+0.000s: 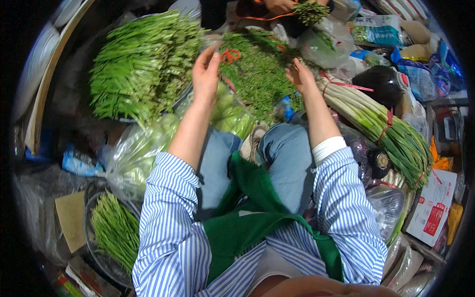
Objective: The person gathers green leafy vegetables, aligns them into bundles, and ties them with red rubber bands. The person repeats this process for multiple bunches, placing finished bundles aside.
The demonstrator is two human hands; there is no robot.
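Observation:
My left hand (pixel 206 70), fingers apart, is beside a large stack of cut leafy green stalks (pixel 141 67) on the left. My right hand (pixel 301 75) is raised on the other side, fingers apart, near dark green stems that are blurred. Neither hand plainly grips anything. Between them lies a layer of loose green trimmings (pixel 256 74), with an orange-red tie (pixel 230 56) near my left hand. Clear plastic bags of pale green vegetables (pixel 232 111) lie below, by my knees. Right of my right hand is a bundle of long green onions (pixel 367 111), bound with red ties.
Another person's hand (pixel 280 5) is at the top, near a bunch of green stems (pixel 311 13). A dark bottle with a red cap (pixel 380 83) and filled bags stand at right, above a white carton (pixel 432 208). A basket of green stalks (pixel 115 230) is at lower left.

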